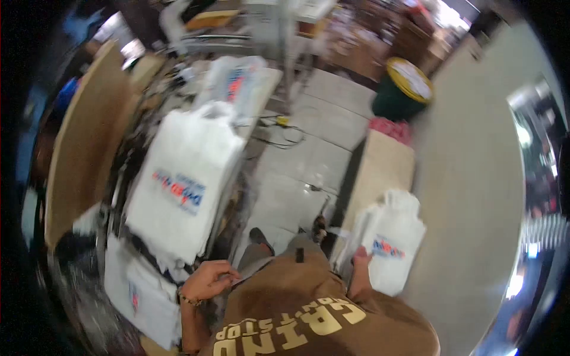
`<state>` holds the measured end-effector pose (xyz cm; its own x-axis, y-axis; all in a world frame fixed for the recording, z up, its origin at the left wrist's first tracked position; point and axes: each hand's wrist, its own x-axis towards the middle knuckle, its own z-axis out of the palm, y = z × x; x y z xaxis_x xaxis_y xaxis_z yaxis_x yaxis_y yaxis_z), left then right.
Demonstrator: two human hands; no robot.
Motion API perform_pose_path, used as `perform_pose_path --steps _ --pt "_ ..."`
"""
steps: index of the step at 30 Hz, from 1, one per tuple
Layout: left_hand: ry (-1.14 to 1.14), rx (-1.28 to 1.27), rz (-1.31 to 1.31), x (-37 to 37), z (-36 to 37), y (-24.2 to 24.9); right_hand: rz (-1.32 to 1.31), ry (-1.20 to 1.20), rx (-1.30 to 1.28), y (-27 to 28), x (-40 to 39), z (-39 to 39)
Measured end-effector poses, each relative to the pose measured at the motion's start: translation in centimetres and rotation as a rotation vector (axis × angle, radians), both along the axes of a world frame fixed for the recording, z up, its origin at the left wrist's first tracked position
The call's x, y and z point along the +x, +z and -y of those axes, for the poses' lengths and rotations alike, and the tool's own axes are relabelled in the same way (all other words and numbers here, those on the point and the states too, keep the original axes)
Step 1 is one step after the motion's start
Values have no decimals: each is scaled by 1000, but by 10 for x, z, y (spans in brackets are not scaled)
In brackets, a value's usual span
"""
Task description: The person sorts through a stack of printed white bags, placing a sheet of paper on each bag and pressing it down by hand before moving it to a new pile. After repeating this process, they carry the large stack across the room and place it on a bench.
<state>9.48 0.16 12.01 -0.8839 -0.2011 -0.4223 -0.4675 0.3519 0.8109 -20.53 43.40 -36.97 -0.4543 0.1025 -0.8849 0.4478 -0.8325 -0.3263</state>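
Floor point(329, 127) of large white tiles

Of the right hand point(360, 259) I see only a part; its fingers are hidden at the white bags point(396, 270), so its grip I cannot tell. The small print point(389, 247) there is blurred. The shirt point(332, 296) is cut off below.

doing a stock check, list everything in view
left bag stacks: 3, white, left
right bag stack: 1, white, on bench
bench: 1, beige, right
bin: 1, green, yellow rim, beyond bench
bundle: 1, pink, bench's far end
cables: unclear count, black, on floor
floor: 1, white tiles, centre
panel: 1, tan, far left
wall: 1, pale, far right
far clutter: uncountable, mixed, blurred background
shirt: 1, brown, bottom
left hand: 1, bare, beside shirt
right hand: 1, bare, at right bag stack
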Motion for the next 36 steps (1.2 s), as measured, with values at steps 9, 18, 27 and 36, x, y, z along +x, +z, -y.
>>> perform_pose_path --steps 9,18,27,36 --pt "633 -484 61 116 -75 -45 -246 1528 190 55 -36 159" --pt "1087 -481 302 212 -116 -43 -1587 1819 330 327 62 408" --pt "1169 -380 203 306 -137 -55 -2204 2113 -301 437 285 462" --pt "1365 -605 -256 389 -135 15 -2946 2140 -956 446 456 489"
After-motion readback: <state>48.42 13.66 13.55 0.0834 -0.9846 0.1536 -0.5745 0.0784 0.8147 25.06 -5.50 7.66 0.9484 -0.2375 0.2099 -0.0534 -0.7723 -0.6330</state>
